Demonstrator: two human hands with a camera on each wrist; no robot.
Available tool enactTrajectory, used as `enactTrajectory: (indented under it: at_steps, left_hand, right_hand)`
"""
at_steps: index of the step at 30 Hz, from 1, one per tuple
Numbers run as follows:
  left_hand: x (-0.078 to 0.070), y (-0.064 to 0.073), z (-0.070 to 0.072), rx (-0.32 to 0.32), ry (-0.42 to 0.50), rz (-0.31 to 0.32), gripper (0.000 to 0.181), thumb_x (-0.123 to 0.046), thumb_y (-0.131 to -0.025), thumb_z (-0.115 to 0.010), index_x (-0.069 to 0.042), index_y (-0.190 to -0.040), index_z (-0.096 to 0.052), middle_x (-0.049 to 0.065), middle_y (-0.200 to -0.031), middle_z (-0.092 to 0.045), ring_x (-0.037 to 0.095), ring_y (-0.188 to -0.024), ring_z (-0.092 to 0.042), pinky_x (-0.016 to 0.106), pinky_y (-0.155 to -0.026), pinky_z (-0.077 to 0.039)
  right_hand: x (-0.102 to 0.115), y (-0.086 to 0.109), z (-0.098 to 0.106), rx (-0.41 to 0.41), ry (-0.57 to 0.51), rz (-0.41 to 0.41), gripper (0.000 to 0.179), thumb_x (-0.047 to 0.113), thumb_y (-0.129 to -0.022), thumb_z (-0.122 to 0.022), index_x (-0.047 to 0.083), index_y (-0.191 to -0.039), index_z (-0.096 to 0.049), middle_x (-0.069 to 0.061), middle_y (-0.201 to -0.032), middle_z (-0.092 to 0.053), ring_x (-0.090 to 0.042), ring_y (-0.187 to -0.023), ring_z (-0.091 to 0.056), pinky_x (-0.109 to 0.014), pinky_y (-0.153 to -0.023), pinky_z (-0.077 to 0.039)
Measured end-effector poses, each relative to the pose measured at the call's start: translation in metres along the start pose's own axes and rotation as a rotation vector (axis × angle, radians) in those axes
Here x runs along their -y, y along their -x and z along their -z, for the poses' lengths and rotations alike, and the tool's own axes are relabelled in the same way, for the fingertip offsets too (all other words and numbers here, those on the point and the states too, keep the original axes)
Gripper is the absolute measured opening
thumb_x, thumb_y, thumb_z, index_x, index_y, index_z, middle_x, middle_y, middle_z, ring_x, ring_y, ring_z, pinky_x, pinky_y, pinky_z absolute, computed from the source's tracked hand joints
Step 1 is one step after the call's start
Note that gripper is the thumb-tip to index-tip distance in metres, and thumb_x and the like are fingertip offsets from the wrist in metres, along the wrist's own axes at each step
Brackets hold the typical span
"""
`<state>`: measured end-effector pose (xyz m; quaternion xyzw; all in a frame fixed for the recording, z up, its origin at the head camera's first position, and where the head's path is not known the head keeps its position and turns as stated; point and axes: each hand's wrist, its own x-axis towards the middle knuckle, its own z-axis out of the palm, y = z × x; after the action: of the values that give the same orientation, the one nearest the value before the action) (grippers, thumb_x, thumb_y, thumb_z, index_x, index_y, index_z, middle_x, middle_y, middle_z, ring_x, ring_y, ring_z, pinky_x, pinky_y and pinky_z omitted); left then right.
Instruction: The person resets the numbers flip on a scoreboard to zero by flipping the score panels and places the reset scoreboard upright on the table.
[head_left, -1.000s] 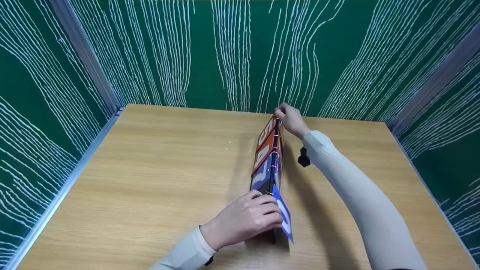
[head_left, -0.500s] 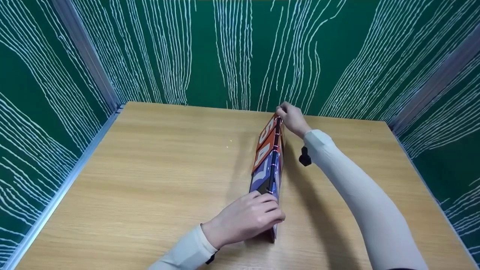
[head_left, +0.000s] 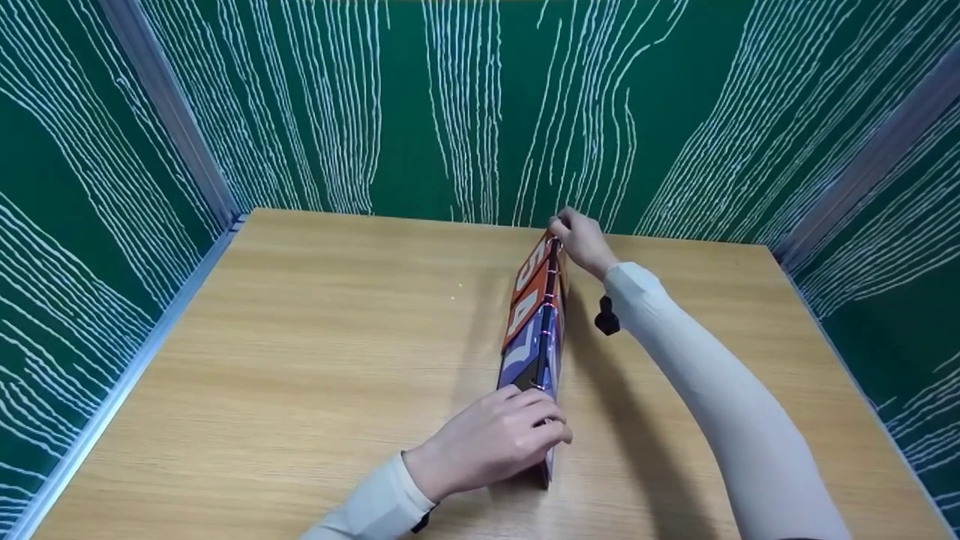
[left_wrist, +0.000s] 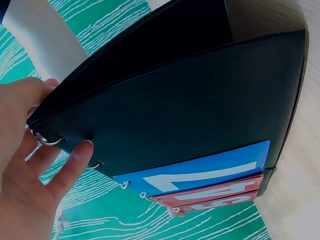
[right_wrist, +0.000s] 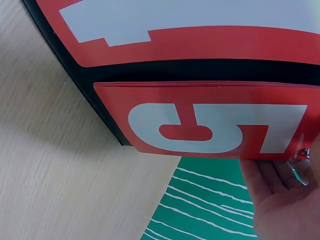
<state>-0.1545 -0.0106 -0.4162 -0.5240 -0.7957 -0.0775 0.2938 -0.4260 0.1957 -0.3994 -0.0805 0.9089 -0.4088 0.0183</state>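
Two bare hands, the left hand [head_left: 491, 439] at the near end and the right hand [head_left: 587, 244] at the far end, hold a black, tent-shaped flip scoreboard with ring-bound number cards [head_left: 545, 322], which stands on the pale wooden table [head_left: 360, 352] and runs away from the person. In the head view, the bright blue card that jutted past the left fingers one second ago no longer shows there; this suggests its turn is finished and it lies along the right face, though that side is mostly hidden. Half a second ago the hands were placed almost exactly as now.

In the left wrist view, the left thumb [left_wrist: 80, 155] presses the bare black panel [left_wrist: 190, 95] beside the silvery metal rings [left_wrist: 47, 144], while other fingers reach round the edge, so the hand grips that corner. Farther along is a blue card with a white numeral [left_wrist: 235, 155].

In the right wrist view, a red card with a white 5 [right_wrist: 185, 117] hangs at the far end. The right fingers pass behind its top edge and seem to pinch it; the thumb is not clear.
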Motion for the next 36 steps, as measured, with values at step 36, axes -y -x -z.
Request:
enactTrajectory:
  at_steps: [36]
  left_hand:
    - [0.04,0.014,-0.016,-0.044,0.492,0.422,0.028,-0.025,-0.108,-0.046,-0.01,-0.128,-0.058,0.007,-0.136,-0.057,0.02,-0.125,-0.06,0.033,-0.111,-0.049]
  right_hand:
    - [-0.002,-0.002,0.0,-0.004,0.001,0.016,0.033,0.03,-0.109,-0.04,0.004,-0.124,-0.054,-0.011,-0.112,-0.057,-0.024,-0.099,-0.054,-0.033,-0.082,-0.044]
